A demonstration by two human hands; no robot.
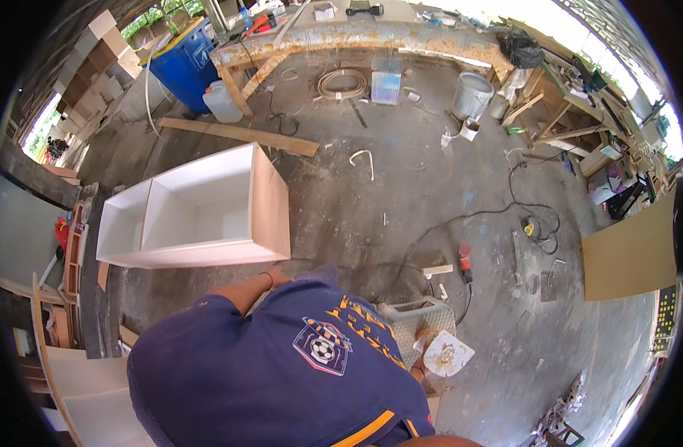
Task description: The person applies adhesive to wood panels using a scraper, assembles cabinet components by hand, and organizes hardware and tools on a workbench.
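Note:
My left hand [279, 276] is low beside the near right corner of a box-shaped cabinet [271, 205], its fingers mostly hidden by my navy shirt [282, 365]. The cabinet lies with its open side up, white inside with one divider and pinkish-brown wood outside. On my other side, my right hand [419, 363] is next to a white flat piece [449, 354] smeared with brown. That piece covers its fingers, so whether they grip it cannot be made out. Just beyond is a grey stool or step [407, 325] with a patterned top.
A long plank [241, 136] lies beyond the cabinet. A power tool with a red end [465, 261] rests on the concrete floor, its black cord [468, 216] looping right. Farther off stand a metal bucket [473, 95], a blue drum [183, 67] and a workbench [356, 33].

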